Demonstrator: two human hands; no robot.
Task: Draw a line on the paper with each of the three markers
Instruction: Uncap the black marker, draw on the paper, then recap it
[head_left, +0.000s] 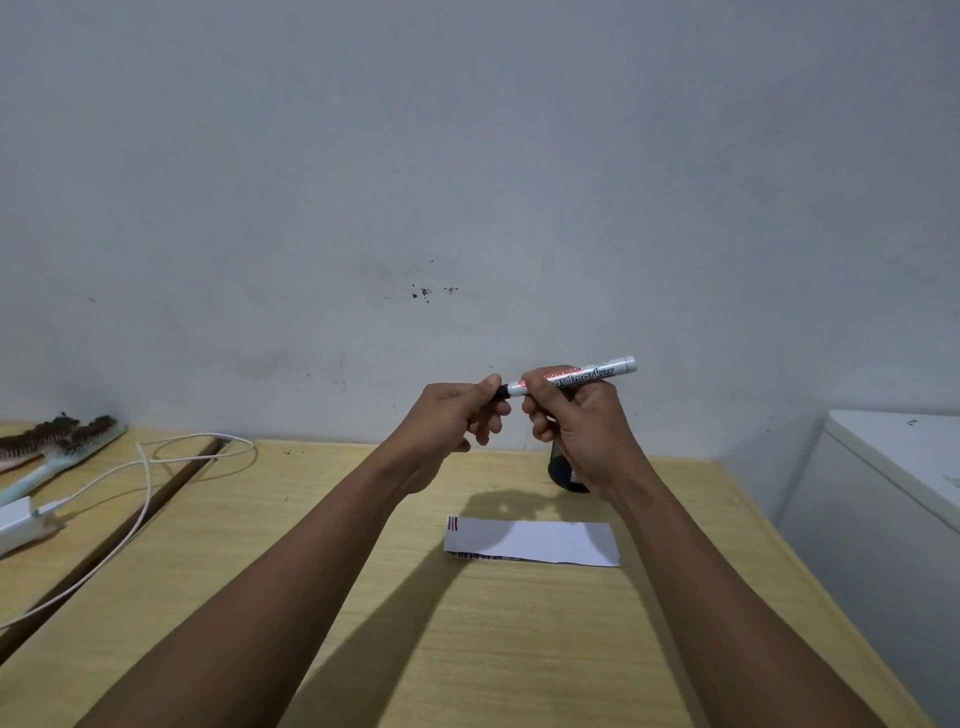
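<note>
Nearest the camera, two bare forearms reach forward over a pale wood-grain table (519, 649), its laminate smooth and matte. Beyond them, toward the table's far right part, lies the paper (540, 540): a thin white rectangular slip, flat, with short red and blue strokes at its far-left corner and some dark marks along its near edge. Past the paper, near the far edge, a dark mesh holder (563, 475) stands mostly hidden behind the right wrist.

Above all this, the right hand (582, 421) is wrapped around the barrel of a marker (571, 375), a slim white cylinder with printed lettering, held roughly level. The left hand (457, 415) pinches its dark cap end between thumb and fingers. Judging by the two colours already on the slip, this looks like the third marker, with the cap either coming off or going on; which one cannot be told. If uncapping, the next move calls for a straight pull, then lowering the tip to a bare patch of paper.

Across a gap at the left, a second surface carries a white cable (145, 467) and bristly brushes (62, 441).
</note>
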